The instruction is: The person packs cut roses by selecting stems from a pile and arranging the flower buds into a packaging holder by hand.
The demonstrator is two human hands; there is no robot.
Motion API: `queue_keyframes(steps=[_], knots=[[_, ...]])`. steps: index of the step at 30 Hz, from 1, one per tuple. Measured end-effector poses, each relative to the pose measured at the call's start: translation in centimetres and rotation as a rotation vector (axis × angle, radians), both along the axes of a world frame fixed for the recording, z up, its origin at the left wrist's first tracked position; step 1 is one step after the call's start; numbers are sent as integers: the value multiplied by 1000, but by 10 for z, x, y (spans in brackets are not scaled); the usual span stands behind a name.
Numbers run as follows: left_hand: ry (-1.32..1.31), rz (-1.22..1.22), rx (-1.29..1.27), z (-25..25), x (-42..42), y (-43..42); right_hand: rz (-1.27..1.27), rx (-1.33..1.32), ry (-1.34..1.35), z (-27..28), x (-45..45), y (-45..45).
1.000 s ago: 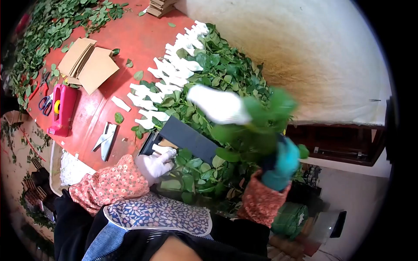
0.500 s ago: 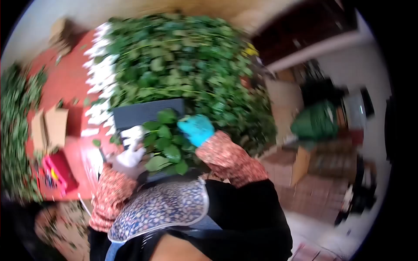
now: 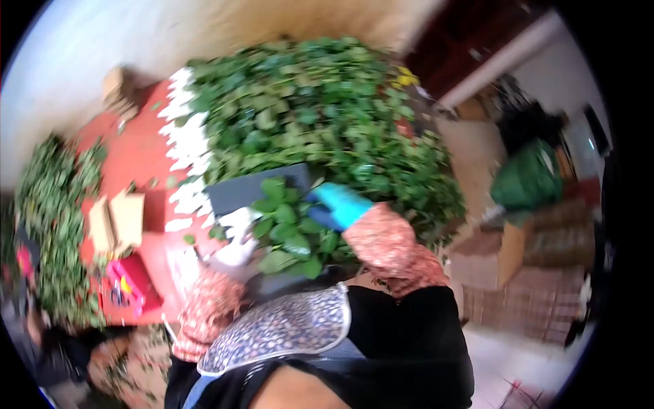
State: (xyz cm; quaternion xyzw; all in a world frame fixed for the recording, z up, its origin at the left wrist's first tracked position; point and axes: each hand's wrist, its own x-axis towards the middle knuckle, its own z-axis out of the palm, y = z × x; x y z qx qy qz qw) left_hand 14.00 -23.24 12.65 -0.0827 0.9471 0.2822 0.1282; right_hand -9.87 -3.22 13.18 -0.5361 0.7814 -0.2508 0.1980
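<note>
My left hand (image 3: 230, 253), in a white glove, is at the lower end of a white-sleeved flower head (image 3: 240, 221); blur hides how its fingers meet it. From that head a leafy stem (image 3: 285, 225) stretches right, below a dark grey flap (image 3: 259, 189). My right hand (image 3: 340, 206), in a teal and dark blue glove, is beside the right edge of these leaves, fingers apart and pointing left. Behind lie many leafy stems (image 3: 293, 123) in rows, their white-sleeved heads (image 3: 187, 140) to the left.
On the red table (image 3: 146, 160) are cardboard pieces (image 3: 127, 221), a pink tape dispenser (image 3: 139, 285) and a heap of loose leaves (image 3: 54, 225). A cardboard stack (image 3: 120, 92) stands at the back left. A green bag (image 3: 524, 178) and cartons are at right. Part of another person (image 3: 37, 341) shows lower left.
The head view has swung right, then slightly back. My right hand has come down with the raised white-sleeved stem, now lying before the flap, and its fingers have parted.
</note>
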Motion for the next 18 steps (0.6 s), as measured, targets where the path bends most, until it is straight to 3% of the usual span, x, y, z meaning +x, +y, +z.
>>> queue_keyframes(steps=[2,5,7,8,9,10,11,13,14,15,16,18], knots=[[-21,33,115,3,-2,-3,-220,-60,-427,-24,-10,1],[23,12,78,1,7,-5,-124,-106,-22,32,-15,-14],[116,107,472,-3,16,-10,-7,-157,281,56,-9,-22],[105,133,712,-5,21,-19,13,-162,262,63,-1,-28],[348,56,789,-26,28,-28,41,-146,250,73,9,-32],[377,-6,724,-38,37,-40,66,-133,243,77,17,-38],[209,175,1152,-29,41,-46,104,-106,286,74,21,-42],[100,402,1552,-8,45,-48,167,-45,314,70,28,-48],[177,437,1527,4,42,-44,179,16,304,68,28,-53],[137,559,1740,20,37,-39,202,26,335,58,25,-52],[284,313,1236,28,31,-34,224,36,374,51,20,-51],[473,68,145,39,16,-24,249,27,269,67,15,-61]])
